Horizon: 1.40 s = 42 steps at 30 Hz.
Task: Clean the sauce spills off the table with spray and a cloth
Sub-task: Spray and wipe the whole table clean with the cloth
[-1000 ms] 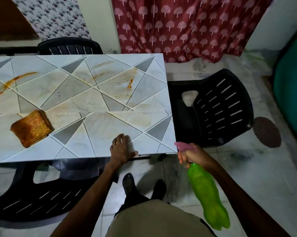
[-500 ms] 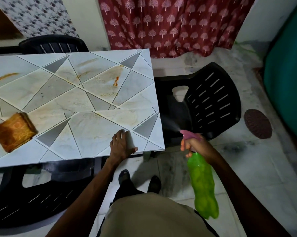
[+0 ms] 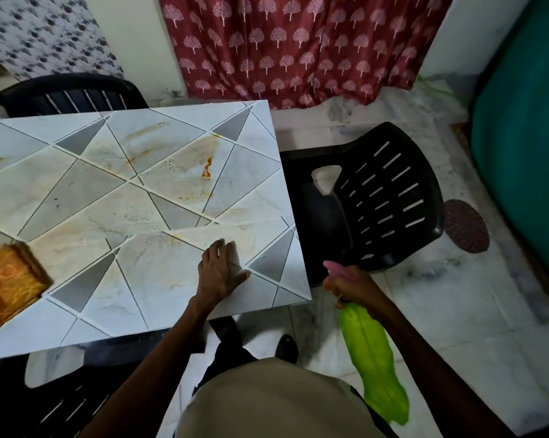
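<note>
Not much moved in the last second. The right hand (image 3: 352,284) is still curled round the neck of the green bottle (image 3: 374,358), held off the table's right edge with the pink nozzle aimed in over it. What looked like a faint mist half a second back is gone, so I'd guess a squirt just landed and wiping's next. The bottle is ribbed, see-through plastic.

The left hand (image 3: 219,273) stays flat on the table (image 3: 159,273), fingers together, thumb out. The top is glossy marble-look tile with grey triangles. The folded orange cloth (image 3: 10,282) sits untouched far left. Further in, the rusty sauce streak (image 3: 206,169) and pale smears remain. A black slatted chair (image 3: 384,197) stands beyond.
</note>
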Motion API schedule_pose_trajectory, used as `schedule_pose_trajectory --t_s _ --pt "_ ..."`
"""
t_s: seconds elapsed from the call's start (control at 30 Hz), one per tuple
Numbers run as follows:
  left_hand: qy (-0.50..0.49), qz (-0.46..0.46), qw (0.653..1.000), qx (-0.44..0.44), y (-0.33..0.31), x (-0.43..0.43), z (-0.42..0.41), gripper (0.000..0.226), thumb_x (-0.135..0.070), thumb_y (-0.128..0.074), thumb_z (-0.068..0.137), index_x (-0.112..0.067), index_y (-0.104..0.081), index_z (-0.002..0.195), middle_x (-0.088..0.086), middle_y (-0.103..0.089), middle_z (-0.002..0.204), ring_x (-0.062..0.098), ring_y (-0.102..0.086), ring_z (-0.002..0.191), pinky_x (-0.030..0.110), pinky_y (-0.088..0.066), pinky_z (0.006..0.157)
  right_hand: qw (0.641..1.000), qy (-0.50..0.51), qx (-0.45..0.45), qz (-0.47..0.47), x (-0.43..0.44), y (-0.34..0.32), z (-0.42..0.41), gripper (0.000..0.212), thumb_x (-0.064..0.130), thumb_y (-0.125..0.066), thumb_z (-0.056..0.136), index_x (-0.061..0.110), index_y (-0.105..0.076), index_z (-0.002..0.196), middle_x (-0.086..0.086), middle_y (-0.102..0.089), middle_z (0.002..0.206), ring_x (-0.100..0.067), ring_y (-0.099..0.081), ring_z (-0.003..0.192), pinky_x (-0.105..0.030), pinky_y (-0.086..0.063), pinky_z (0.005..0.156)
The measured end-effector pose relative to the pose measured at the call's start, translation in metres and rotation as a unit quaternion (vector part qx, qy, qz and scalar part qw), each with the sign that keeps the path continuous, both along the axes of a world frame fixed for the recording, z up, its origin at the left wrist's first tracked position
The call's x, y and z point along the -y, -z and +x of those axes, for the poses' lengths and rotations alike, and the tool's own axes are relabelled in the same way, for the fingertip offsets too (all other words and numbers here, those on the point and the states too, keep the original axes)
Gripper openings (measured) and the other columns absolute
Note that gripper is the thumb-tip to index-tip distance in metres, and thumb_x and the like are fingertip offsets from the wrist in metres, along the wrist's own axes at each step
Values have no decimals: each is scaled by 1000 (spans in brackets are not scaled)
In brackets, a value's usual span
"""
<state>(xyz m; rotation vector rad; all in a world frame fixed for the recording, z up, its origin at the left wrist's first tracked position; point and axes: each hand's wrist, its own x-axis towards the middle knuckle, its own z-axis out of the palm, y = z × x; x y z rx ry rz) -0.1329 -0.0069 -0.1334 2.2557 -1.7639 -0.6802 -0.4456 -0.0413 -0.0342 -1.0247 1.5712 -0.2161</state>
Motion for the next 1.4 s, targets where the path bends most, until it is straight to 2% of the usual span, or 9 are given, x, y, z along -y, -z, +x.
schedule_pose_trajectory --t_s 0.17,0.33,0.43,0.67,0.83,1.0,1.13,1.27,1.4 --pt "4 -17 1000 19 5 21 30 86 -58 -75 72 -16 -45 141 11 -38 149 35 -37 134 50 -38 100 996 74 35 -31 33 -14 51 38 -4 -58 87 23 -73 110 -13 -69 75 -25 -57 64 -31 -47 53" --pt "-15 -20 1000 6 9 39 78 86 -68 -58 68 -16 -49 136 10 -42 146 34 -41 130 50 -40 98 995 100 22 -8 64 -12 94 40 -6 -55 80 3 -71 115 -9 -65 67 -22 -55 50 -32 -46 56" --pt "-20 -29 999 -3 9 45 109 84 -65 -62 69 -17 -50 137 10 -41 148 34 -40 131 51 -39 100 997 76 23 -18 72 -24 126 44 10 -63 74 22 -72 116 -2 -72 85 -19 -60 63 -32 -52 55" --pt "-69 -26 997 5 5 52 197 84 -63 -62 69 -16 -50 138 12 -42 146 37 -42 130 52 -41 96 999 6 37 -34 110 -41 230 34 8 -57 97 23 -68 127 -8 -68 67 -24 -63 56 -34 -58 56" --pt "-116 -20 993 14 -1 39 255 85 -64 -60 71 -16 -47 140 11 -41 148 37 -40 131 52 -41 97 994 -98 38 -41 114 -53 314 44 10 -64 92 34 -64 129 -6 -74 100 -19 -68 69 -37 -63 66" --pt "-181 -56 982 20 -10 19 314 81 -75 -47 73 -22 -52 135 8 -46 141 34 -46 125 49 -43 95 957 -262 35 -121 116 -70 408 49 31 -58 70 25 -73 116 -4 -76 94 -28 -73 61 -47 -61 81" --pt "-251 -78 965 18 -20 8 371 86 -75 -44 70 -15 -57 130 10 -53 134 37 -49 121 49 -43 98 934 -296 103 -171 118 -87 493 35 26 -60 69 48 -75 91 14 -76 91 -25 -69 52 -35 -58 64" --pt "-296 -59 953 21 -24 -11 423 96 -74 -40 65 -11 -50 137 14 -49 137 39 -45 123 48 -41 98 899 -333 164 -233 113 -99 570 36 12 -61 82 21 -72 114 18 -73 93 -19 -70 54 -36 -62 66" --pt "-374 -31 927 24 -28 -32 475 94 -71 -46 67 -10 -45 140 14 -45 142 38 -44 126 49 -41 100 865 -361 213 -277 106 -103 642 36 3 -63 88 24 -65 117 24 -68 104 -11 -71 63 -25 -59 65"
